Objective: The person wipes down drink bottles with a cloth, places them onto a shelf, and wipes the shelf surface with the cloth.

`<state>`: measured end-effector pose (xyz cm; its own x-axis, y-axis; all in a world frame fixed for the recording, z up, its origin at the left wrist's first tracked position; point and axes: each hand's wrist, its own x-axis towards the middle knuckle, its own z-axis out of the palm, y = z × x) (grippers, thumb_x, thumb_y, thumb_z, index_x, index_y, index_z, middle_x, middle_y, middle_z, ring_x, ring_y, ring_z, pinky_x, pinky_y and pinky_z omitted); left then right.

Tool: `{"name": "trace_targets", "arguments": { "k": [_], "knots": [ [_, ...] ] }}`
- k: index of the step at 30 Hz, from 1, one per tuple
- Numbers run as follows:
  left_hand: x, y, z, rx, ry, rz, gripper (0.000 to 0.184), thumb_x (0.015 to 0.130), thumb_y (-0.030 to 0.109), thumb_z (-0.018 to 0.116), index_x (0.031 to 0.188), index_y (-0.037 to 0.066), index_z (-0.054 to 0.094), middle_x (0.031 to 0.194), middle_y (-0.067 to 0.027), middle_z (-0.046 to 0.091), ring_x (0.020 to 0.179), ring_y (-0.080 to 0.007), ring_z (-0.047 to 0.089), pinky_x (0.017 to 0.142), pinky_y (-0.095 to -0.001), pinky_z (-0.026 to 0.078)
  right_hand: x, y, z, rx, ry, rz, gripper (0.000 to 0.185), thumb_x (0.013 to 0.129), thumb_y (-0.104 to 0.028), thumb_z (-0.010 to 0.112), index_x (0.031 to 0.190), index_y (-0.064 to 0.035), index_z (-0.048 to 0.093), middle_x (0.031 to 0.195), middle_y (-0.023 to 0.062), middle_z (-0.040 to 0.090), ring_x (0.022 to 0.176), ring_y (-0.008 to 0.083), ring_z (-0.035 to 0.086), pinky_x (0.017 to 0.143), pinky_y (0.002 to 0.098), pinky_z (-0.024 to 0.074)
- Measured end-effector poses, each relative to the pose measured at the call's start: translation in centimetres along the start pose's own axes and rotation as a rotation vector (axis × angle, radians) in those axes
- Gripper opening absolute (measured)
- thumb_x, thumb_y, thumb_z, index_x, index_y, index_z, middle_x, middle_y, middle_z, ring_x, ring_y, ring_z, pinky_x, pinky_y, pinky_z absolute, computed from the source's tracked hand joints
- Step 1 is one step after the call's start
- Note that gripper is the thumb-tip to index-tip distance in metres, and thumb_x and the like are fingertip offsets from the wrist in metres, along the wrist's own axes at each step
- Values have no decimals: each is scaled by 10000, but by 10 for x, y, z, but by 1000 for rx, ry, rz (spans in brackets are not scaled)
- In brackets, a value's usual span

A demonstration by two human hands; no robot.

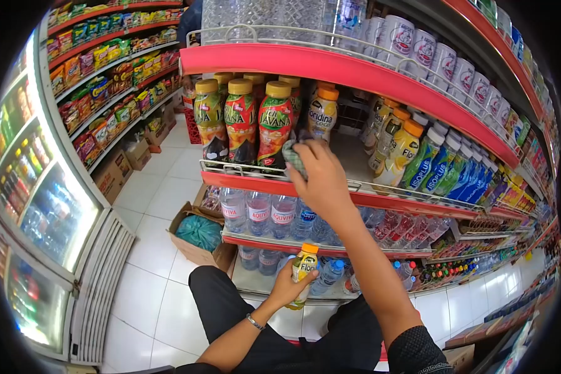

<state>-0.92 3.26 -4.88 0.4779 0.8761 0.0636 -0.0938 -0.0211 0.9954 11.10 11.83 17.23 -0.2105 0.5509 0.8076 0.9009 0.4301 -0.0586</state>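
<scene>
My left hand [285,290] is wrapped round a yellow Floridina juice bottle [303,269] with an orange cap, held upright above my lap. Up at the middle shelf, my right hand [321,177] grips a greenish checked cloth [294,158] near the shelf's wire rail. Just left of the cloth stands a Teh Javana bottle [276,121] with a gold cap, in a group of several alike. Behind my right hand another Floridina bottle [322,115] stands on the shelf. My right fingers partly hide the cloth.
More Floridina bottles [400,149] and Isoplus bottles [427,159] line the shelf to the right. White cans [397,40] stand above; Aquviva water bottles [283,210] stand below. A cardboard box [182,240] with a green plastic bag sits on the floor, and a lit fridge [56,206] is at left.
</scene>
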Motion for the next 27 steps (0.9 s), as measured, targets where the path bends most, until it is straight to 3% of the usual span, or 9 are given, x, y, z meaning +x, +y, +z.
{"name": "trace_targets", "arguments": {
  "k": [1, 2, 4, 5, 7, 13, 19, 25, 27],
  "knots": [
    [0, -2, 0, 5, -9, 0, 572, 860, 337, 769, 1232, -13, 513, 1002, -79, 645, 886, -134, 611, 770, -285, 501, 0, 0, 3, -6, 44, 2, 272, 843, -217, 691, 1010, -15, 616, 987, 150, 606, 926, 364, 602, 799, 449, 496],
    [-1, -5, -1, -8, 19, -4, 546, 855, 346, 773, 1189, -16, 536, 980, -80, 654, 867, -131, 616, 760, -291, 505, -1, 1, 3, -11, 49, 11, 272, 843, -217, 691, 1010, -15, 616, 987, 150, 606, 926, 364, 602, 799, 449, 496],
    [-1, -6, -2, -16, 38, -10, 524, 849, 355, 777, 1145, -19, 560, 958, -81, 662, 847, -128, 621, 749, -298, 509, -2, 2, 1, -84, -212, 206, 279, 850, -288, 680, 924, -22, 648, 860, 134, 617, 846, 349, 612, 738, 432, 496],
    [1, -9, -4, -8, 50, 11, 522, 850, 353, 776, 1147, -19, 561, 959, -83, 663, 851, -130, 622, 751, -299, 509, -4, 5, 0, -87, -207, 217, 279, 850, -288, 680, 924, -22, 648, 860, 134, 617, 846, 349, 612, 738, 432, 496],
    [1, -10, -6, 0, 54, 25, 521, 851, 352, 775, 1148, -19, 561, 960, -84, 665, 854, -132, 623, 752, -300, 509, -9, 10, 0, -198, -58, 61, 316, 855, -341, 674, 852, -26, 664, 791, 127, 617, 779, 330, 604, 697, 417, 471],
    [0, -6, -5, -26, 73, 30, 517, 851, 341, 776, 1148, -22, 559, 963, -94, 667, 854, -141, 625, 759, -301, 506, -27, 24, -27, -321, 118, -15, 322, 853, -324, 686, 857, -2, 667, 779, 124, 605, 775, 304, 580, 733, 403, 418],
    [0, -2, -7, 8, 60, 52, 481, 849, 320, 779, 1112, -15, 555, 936, -90, 666, 846, -138, 629, 751, -308, 511, -38, 26, -52, -398, 70, 103, 330, 832, -227, 720, 1041, 17, 647, 991, 143, 593, 927, 306, 554, 792, 409, 414],
    [1, -2, -6, 12, 99, 75, 451, 849, 294, 784, 1089, -7, 551, 898, -70, 660, 763, -129, 639, 672, -288, 518, -97, 16, -73, -449, 236, 193, 277, 827, -122, 718, 1045, 21, 624, 1082, 173, 532, 1021, 348, 508, 898, 440, 376],
    [-2, 4, -4, -36, 92, 59, 445, 848, 294, 785, 1085, -2, 552, 898, -68, 660, 760, -126, 639, 674, -288, 518, -116, 27, -62, -451, 494, 263, 249, 851, -109, 695, 1054, 8, 611, 1159, 186, 495, 1116, 348, 458, 948, 467, 334]
  ]
}}
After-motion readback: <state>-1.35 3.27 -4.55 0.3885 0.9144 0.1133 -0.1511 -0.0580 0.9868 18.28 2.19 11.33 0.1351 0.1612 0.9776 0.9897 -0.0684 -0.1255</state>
